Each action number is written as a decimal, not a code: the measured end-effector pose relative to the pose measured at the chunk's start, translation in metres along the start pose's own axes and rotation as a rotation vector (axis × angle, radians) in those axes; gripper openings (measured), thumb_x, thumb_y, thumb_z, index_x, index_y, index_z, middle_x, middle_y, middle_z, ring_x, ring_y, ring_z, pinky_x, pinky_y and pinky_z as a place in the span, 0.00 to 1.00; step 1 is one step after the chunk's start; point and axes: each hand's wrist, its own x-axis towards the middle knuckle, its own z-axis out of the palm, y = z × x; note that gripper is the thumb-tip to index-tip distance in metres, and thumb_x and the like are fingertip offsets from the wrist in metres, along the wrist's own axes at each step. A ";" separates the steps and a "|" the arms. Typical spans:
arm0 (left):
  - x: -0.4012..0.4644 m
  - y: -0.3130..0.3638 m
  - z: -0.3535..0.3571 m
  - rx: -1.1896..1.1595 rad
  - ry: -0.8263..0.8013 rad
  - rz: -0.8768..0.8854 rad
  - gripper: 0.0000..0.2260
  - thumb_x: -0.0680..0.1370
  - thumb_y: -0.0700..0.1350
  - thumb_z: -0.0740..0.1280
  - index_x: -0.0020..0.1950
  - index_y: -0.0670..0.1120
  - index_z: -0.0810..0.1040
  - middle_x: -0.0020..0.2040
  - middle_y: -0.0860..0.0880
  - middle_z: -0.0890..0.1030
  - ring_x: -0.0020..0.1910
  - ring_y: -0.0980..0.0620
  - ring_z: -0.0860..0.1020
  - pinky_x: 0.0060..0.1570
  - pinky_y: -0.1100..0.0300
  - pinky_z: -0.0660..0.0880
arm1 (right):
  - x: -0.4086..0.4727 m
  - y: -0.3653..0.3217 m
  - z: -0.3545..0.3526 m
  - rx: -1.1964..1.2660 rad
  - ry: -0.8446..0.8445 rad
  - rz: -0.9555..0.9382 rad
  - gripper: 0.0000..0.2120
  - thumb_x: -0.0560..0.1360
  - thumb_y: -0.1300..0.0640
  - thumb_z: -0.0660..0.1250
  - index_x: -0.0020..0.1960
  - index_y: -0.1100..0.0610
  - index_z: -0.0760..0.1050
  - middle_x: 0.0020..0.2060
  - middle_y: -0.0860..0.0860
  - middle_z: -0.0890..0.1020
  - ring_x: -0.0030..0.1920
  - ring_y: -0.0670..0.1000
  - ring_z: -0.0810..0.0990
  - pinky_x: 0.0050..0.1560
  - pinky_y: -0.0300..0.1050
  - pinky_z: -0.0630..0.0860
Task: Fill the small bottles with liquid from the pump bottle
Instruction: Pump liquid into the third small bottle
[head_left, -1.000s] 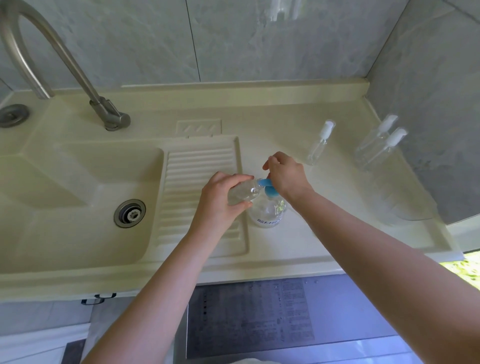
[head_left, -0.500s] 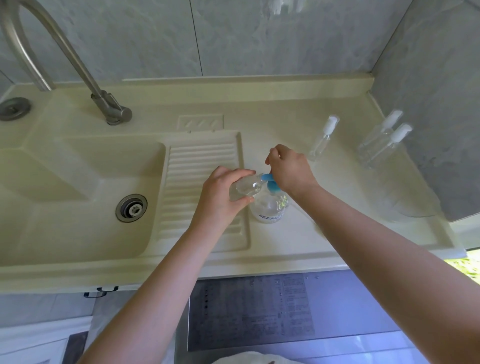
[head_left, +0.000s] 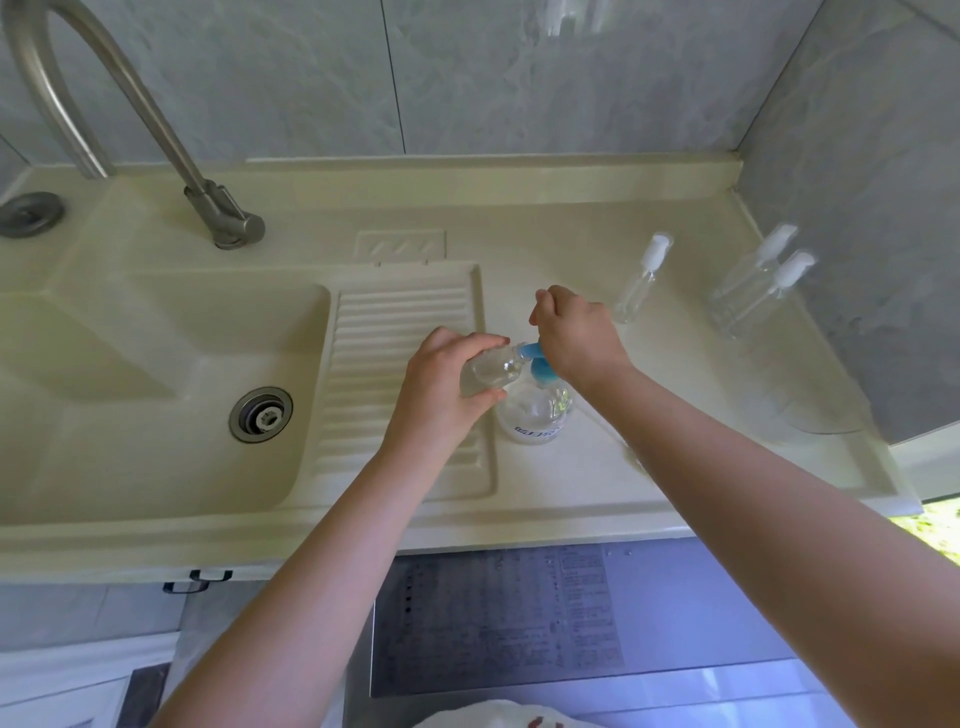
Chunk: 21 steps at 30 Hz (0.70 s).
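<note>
Little had shifted over the past second: the left hand (head_left: 441, 389) still gripped a tilted small bottle (head_left: 488, 370) at the blue spout of the pump bottle (head_left: 535, 410). The right hand (head_left: 576, 332) pressed the pump, fingers apparently curled over it. Filling continued; three capped bottles (head_left: 641, 278) waited beyond.

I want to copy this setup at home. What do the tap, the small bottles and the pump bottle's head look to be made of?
Tap: brushed metal, likely stainless steel, dull grey sheen. Small bottles: clear, probably plastic, see-through walls, white matte tops. Pump bottle head: glossy blue plastic, by its look.
</note>
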 end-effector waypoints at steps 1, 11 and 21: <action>-0.001 -0.001 0.001 0.008 -0.008 -0.003 0.25 0.66 0.39 0.79 0.61 0.52 0.81 0.50 0.51 0.74 0.49 0.56 0.75 0.54 0.72 0.66 | -0.001 0.001 0.003 -0.001 0.018 -0.007 0.20 0.82 0.47 0.47 0.53 0.56 0.74 0.49 0.57 0.81 0.50 0.63 0.79 0.54 0.56 0.77; -0.001 0.000 -0.002 0.001 0.012 -0.007 0.25 0.65 0.39 0.79 0.60 0.52 0.82 0.50 0.52 0.74 0.50 0.55 0.75 0.56 0.68 0.67 | 0.010 -0.001 -0.004 0.026 -0.043 0.023 0.24 0.77 0.39 0.50 0.50 0.56 0.75 0.50 0.56 0.82 0.49 0.61 0.80 0.57 0.55 0.76; 0.000 -0.003 0.004 0.002 -0.005 -0.018 0.24 0.65 0.39 0.79 0.59 0.51 0.82 0.49 0.51 0.75 0.47 0.56 0.74 0.51 0.79 0.63 | 0.005 0.004 0.005 -0.044 0.078 0.012 0.18 0.82 0.46 0.48 0.53 0.56 0.72 0.46 0.57 0.80 0.47 0.64 0.76 0.49 0.53 0.75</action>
